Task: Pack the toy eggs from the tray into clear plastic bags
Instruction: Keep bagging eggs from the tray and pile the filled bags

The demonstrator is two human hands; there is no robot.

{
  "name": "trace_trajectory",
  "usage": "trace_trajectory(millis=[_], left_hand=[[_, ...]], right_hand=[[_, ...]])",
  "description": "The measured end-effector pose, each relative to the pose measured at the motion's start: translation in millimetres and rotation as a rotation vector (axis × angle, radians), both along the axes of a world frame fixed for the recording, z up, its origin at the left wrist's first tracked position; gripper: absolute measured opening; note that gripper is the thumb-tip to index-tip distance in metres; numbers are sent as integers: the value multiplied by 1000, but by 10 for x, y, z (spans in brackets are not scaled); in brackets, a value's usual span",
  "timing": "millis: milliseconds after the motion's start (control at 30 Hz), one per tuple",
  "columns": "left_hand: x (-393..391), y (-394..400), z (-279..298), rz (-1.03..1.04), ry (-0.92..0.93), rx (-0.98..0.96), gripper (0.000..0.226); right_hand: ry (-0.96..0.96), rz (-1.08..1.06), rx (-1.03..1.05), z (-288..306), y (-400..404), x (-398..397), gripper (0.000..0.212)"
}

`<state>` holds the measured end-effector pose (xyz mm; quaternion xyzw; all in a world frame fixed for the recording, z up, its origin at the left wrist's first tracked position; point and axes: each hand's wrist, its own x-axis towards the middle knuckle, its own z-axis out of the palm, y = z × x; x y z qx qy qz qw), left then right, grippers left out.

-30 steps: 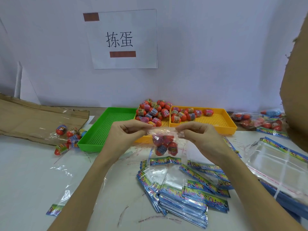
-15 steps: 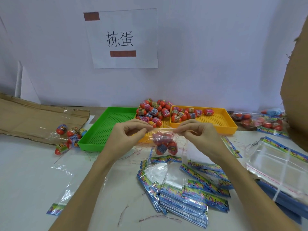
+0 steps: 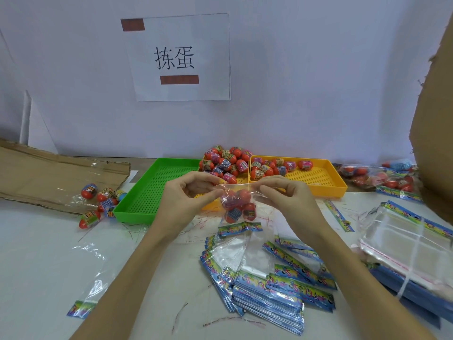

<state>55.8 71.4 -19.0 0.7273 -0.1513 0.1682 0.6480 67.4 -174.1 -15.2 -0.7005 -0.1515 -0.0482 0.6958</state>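
Note:
A clear plastic bag [image 3: 239,207] with several red toy eggs inside hangs above the table, just in front of the trays. My left hand [image 3: 186,202] pinches its top edge on the left, and my right hand [image 3: 284,195] pinches the same edge on the right. Behind them, a heap of red toy eggs [image 3: 226,160] fills the left yellow tray, which is mostly hidden. More eggs lie in the right yellow tray [image 3: 316,179]. A green tray [image 3: 152,192] stands to the left with nothing in it.
Stacks of flat bags with blue printed headers [image 3: 274,285] lie below my hands. A bundle of clear bags [image 3: 407,246] sits at the right. Filled bags [image 3: 377,179] lie at the back right, another filled bag [image 3: 103,200] by the flat cardboard [image 3: 49,177] on the left.
My hands have shifted slightly along the bag's top edge; the bag of eggs stays held in the same place.

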Motion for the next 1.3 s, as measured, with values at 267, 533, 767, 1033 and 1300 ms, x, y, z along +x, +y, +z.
trace_trajectory(millis=[267,533,767,1033,1300], left_hand=[[-8,59,29,-113,164,22,31],[-106,-77,131,-204,134,85,41],[-81,-184,78,5,144,-7,16],[-85,-145,107,30,261,-187,23],[-51,-159,145,-100,407,-474,12]], right_hand=[[-19,-73,-58,6,99,-64,11],[-128,121,-116,119,145,-158,27],[-91,15,-3,150,134,-141,24],[13,-21,-147,90,128,-136,10],[137,1,42,130,117,-135,10]])
